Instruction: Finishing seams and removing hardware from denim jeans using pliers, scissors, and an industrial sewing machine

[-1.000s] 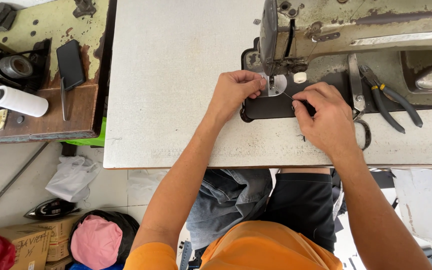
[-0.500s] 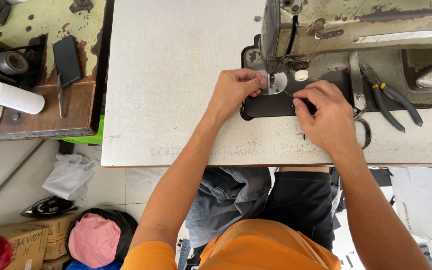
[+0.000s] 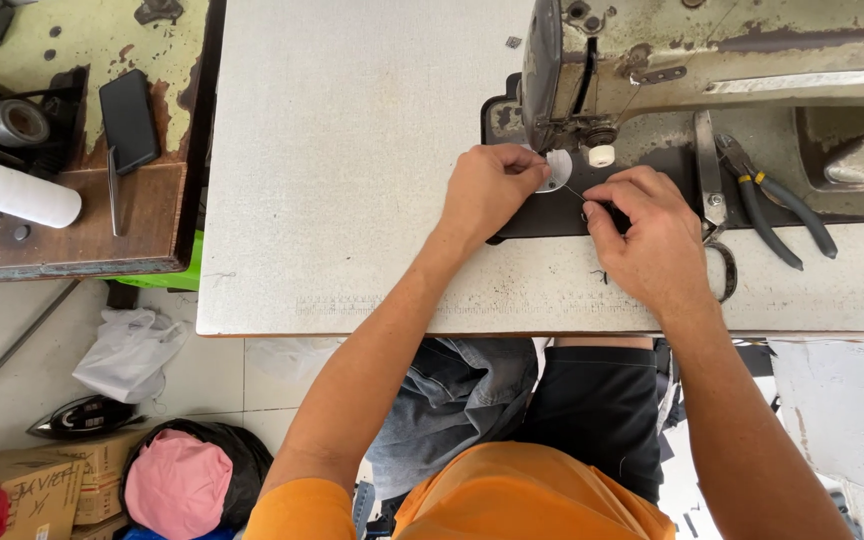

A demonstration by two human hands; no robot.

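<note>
An old grey sewing machine (image 3: 712, 60) stands on a white table (image 3: 352, 160). My left hand (image 3: 487, 190) rests at the needle area, its fingertips pinched on a small round silver disc (image 3: 558, 168) near the needle. My right hand (image 3: 647, 240) lies on the machine's dark base plate (image 3: 552, 215) just right of it, fingers pinched on a small black piece. A thin thread (image 3: 574, 190) runs taut between the two hands. A small white knob (image 3: 602, 156) sits beside the disc.
Pliers with dark handles (image 3: 772, 195) and scissors (image 3: 714, 230) lie on the machine bed at right. A side bench at left holds a white thread cone (image 3: 22, 195), a black phone (image 3: 129, 120) and a motor part (image 3: 7, 122). Bags and boxes sit on the floor below.
My right hand has shifted slightly down and right, drawing the thread out from the needle area. My left hand stays at the disc.
</note>
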